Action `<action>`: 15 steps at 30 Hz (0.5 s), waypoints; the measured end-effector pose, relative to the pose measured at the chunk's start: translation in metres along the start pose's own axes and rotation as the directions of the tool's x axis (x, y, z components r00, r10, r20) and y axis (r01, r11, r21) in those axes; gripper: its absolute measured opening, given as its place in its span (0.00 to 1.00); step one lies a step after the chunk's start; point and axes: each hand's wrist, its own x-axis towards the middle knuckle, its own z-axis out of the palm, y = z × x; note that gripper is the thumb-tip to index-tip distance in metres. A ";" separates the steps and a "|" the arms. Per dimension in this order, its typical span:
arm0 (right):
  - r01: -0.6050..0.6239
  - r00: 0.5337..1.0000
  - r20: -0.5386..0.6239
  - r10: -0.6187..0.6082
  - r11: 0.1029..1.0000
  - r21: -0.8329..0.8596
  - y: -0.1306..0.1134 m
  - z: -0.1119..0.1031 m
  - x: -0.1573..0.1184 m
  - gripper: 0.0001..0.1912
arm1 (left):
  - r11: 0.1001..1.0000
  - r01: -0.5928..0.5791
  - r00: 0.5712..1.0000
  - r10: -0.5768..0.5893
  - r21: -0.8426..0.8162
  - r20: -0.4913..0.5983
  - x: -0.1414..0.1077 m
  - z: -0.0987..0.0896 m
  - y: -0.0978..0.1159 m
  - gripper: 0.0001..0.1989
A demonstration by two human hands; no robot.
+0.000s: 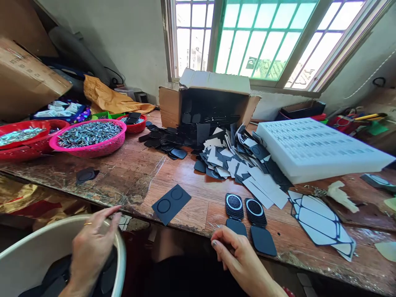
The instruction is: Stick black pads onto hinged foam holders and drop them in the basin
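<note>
The person's left hand [93,243] is raised over the near rim area of a pale tub [121,251], back of the hand upward, fingers reaching forward and thumb apart from them; its grip is released, with nothing visible in it. Dark flat pieces [108,276] lie in the tub below. The right hand [236,255] comes in from the lower right at the table's front edge, fingers curled loosely and thumb drawn up near the index finger — whether that grip pinches something small cannot be told. Just beyond it, two hinged black cases [263,240] lie unfolded side by side, each with a pale ring on its upper half. A dark card [171,204] with two rings lies flat between the hands, near the edge.

The wood-patterned table [193,210] is scuffed and worn at left. A cardboard box [216,80] lies open toward the person, dark pieces and a loose heap of cards [225,156] spread before it. A white foam block [309,140] sits at right; a pink basket [89,152] of metal pins stands at left. Behind — a pale wall [133,49] and a bright barred window [262,37].
</note>
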 end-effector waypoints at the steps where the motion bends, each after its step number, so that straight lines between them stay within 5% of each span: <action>1: 0.014 1.000 -0.018 -0.015 1.000 -0.015 -0.002 -0.003 0.002 0.14 | 0.996 -0.069 0.998 0.070 -0.051 0.000 -0.002 0.008 0.017 0.19; 7: 0.126 0.968 -0.193 -0.159 0.976 -0.175 0.004 -0.029 0.009 0.14 | 0.943 -0.251 0.948 0.284 -0.218 0.140 -0.014 0.054 0.061 0.15; 15: 0.129 0.869 -0.401 -0.292 0.914 -0.385 0.033 -0.061 0.009 0.11 | 0.951 -0.277 0.940 0.297 -0.135 0.166 -0.023 0.082 0.076 0.19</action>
